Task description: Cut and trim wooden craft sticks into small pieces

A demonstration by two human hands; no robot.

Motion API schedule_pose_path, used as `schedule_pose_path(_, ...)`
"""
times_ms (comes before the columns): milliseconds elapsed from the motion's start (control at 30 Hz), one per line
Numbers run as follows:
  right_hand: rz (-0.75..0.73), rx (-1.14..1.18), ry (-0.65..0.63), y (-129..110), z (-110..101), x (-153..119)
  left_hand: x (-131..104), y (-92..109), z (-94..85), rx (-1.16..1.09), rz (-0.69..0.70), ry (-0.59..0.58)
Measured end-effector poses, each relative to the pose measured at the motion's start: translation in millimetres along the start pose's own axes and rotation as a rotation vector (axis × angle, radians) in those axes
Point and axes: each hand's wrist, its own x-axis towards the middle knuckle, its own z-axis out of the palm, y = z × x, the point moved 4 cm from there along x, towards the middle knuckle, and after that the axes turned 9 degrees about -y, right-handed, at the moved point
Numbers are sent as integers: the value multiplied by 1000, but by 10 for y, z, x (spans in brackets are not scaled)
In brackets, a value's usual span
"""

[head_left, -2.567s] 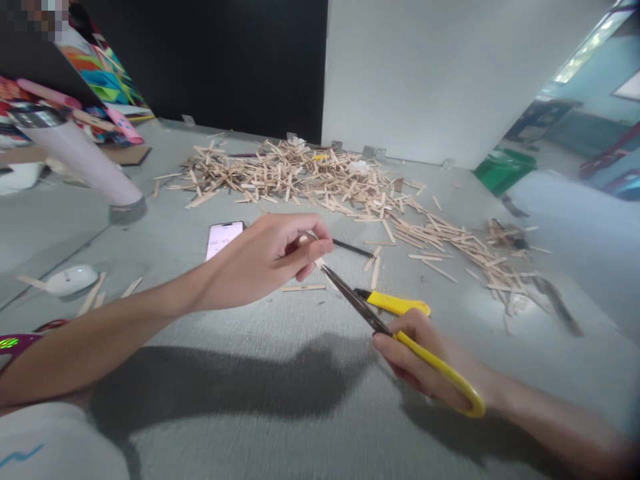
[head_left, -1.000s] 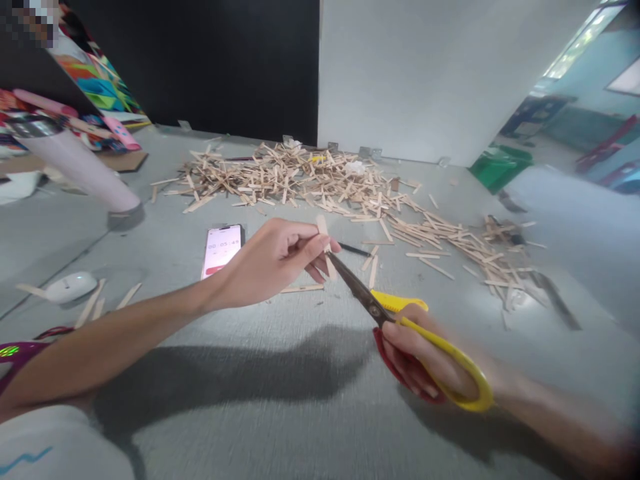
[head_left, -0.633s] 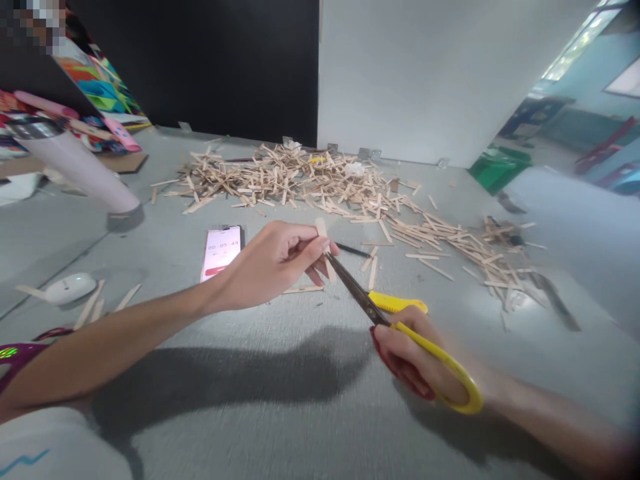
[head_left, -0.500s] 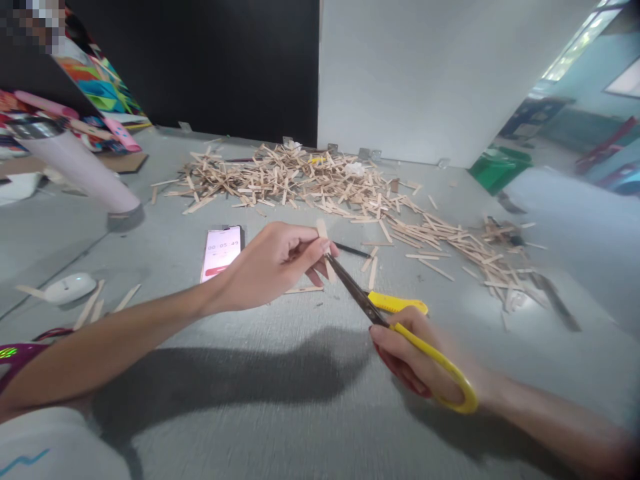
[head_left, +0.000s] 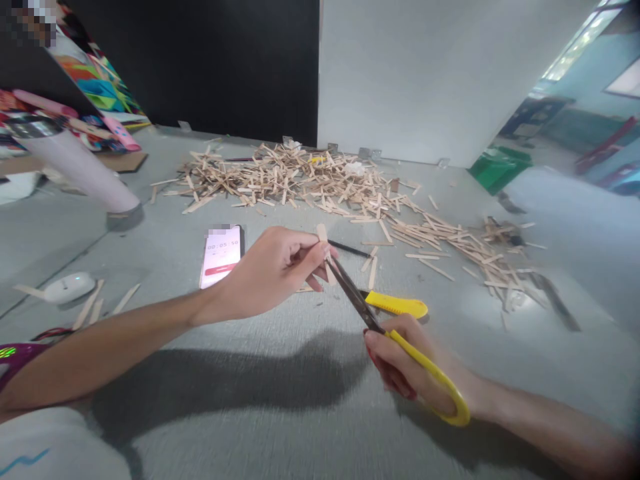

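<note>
Pinched between the thumb and fingers of my left hand is a short wooden craft stick, one end pointing up and the other down past the fingers. My right hand grips yellow-handled scissors. Their dark blades reach up and left to the stick, with the tips at my left thumb and fingers; how far the blades are apart is hard to tell. A yellow box cutter lies on the table just beyond my right hand. A thin black rod lies behind the stick.
A wide heap of craft sticks covers the back of the grey table, trailing right. A phone showing a timer lies by my left forearm. Further left are a white mouse-like object and a pale tumbler. Upright boards stand behind.
My right hand and the scissors have shifted slightly down and left. My left hand has dipped a little, still pinching the stick. The phone's timer has advanced.
</note>
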Motion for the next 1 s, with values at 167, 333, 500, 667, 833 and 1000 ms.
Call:
schedule_pose_path(167,-18,36,22,84,19,31,-11,29,7,2,-3,22)
schedule_pose_path(333,-11,28,23,85,8,30,-4,14,6,-5,-7,22)
schedule_pose_path(500,24,24,20,55,5,22,-7,-2,9,2,-28,18)
schedule_pose_path(667,29,11,12,58,-1,31,-26,10,8,18,-9,19)
schedule_pose_path(833,-12,1,20,87,20,43,-18,9,14,4,-11,9)
schedule_pose_path(1000,-63,-15,20,72,52,32,-17,17,1,40,24,10)
